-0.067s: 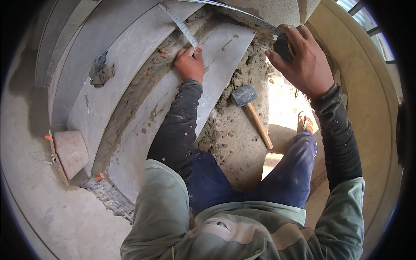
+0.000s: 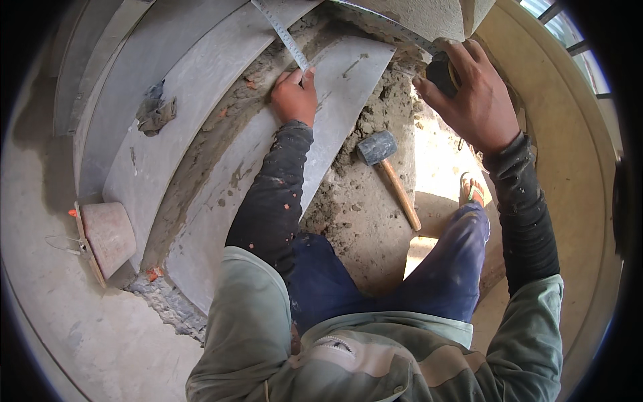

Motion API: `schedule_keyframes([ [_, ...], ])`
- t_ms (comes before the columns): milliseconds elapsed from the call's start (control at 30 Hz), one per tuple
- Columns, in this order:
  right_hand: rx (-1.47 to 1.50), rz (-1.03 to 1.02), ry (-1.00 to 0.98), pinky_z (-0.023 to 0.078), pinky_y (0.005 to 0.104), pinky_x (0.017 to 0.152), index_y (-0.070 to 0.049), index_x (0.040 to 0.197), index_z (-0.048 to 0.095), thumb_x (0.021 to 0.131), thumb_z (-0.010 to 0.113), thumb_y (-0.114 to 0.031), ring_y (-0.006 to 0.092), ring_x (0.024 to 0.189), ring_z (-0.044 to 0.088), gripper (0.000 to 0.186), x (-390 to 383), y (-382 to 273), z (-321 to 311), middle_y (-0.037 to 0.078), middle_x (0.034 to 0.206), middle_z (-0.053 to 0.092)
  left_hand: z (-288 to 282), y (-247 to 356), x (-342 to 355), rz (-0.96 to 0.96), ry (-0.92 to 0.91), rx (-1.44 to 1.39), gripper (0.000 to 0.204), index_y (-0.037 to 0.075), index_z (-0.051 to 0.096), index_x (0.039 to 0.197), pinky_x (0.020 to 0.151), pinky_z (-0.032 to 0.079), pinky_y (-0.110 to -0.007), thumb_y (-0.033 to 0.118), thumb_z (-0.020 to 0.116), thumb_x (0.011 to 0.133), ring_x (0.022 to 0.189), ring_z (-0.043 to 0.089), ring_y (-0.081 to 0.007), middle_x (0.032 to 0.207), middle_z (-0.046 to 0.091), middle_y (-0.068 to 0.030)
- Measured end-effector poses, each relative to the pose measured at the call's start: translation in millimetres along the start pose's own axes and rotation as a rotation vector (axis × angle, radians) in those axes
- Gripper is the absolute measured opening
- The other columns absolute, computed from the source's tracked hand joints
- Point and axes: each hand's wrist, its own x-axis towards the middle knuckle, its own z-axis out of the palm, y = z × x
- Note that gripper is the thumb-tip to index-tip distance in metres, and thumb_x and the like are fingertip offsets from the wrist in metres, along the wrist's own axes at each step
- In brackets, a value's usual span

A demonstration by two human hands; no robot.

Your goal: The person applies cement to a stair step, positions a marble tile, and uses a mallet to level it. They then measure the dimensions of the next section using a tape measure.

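My left hand [image 2: 293,99] is closed on the tape blade [image 2: 284,37], over a grey stone tread [image 2: 335,100] with mortar smears. My right hand [image 2: 472,100] grips the dark tape measure case [image 2: 439,74], from which more blade stretches toward the top of the view along a rough concrete edge. Between my forearms, a rubber mallet [image 2: 378,149] with a wooden handle lies on rough, mortar-covered concrete.
Curved grey steps [image 2: 151,171] rise at the left, with a crumpled dark rag [image 2: 156,110] on one. A dusty bucket [image 2: 108,234] lies tipped at lower left. A beige curved wall [image 2: 562,187] bounds the right, beside barred openings [image 2: 562,37]. My sandalled foot [image 2: 472,187] shows below.
Both hands have shifted very slightly to the right, along with the tape. The mallet, bucket and rag stay where they were.
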Motion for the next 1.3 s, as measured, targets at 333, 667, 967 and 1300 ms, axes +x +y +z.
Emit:
schedule_keyframes([
  [333,0.019,0.029,0.052,0.054,0.0439,0.076,-0.003,0.118,0.063,0.082,0.077,-0.035,0.0348,0.087,0.064,0.05,-7.1,24.3,-11.1,0.016,0.098,0.06,35.0,32.2,25.1,-0.015,-0.098,0.071,0.031,0.004,0.076,0.093,0.074,0.053,-0.045,0.035,0.072,0.091,0.085,0.068,-0.0378,0.093,0.071,-0.0164],
  [667,-0.006,0.006,0.013,0.054,0.0428,0.08,0.0,0.124,0.061,0.087,0.078,-0.039,0.0343,0.089,0.065,0.057,2.4,32.2,-5.5,0.017,0.103,0.06,43.3,32.1,33.2,0.028,-0.035,0.086,0.032,0.005,0.077,0.092,0.074,0.053,-0.045,0.036,0.071,0.092,0.085,0.068,-0.0374,0.092,0.072,-0.0149],
  [967,0.042,0.119,0.004,0.051,0.0429,0.071,0.001,0.106,0.062,0.077,0.078,-0.026,0.0342,0.079,0.059,0.043,10.5,16.5,-12.3,0.016,0.087,0.054,45.6,28.4,33.8,0.044,-0.012,0.112,0.031,0.006,0.078,0.093,0.074,0.053,-0.044,0.036,0.071,0.091,0.084,0.069,-0.0372,0.092,0.072,-0.014],
  [1300,-0.013,0.031,0.003,0.053,0.0428,0.08,-0.001,0.124,0.061,0.087,0.077,-0.04,0.0352,0.089,0.064,0.056,2.1,36.6,-1.1,0.018,0.102,0.06,44.2,35.4,32.8,0.039,-0.031,0.083,0.03,0.005,0.077,0.092,0.074,0.053,-0.044,0.034,0.071,0.091,0.084,0.068,-0.0374,0.092,0.071,-0.014],
])
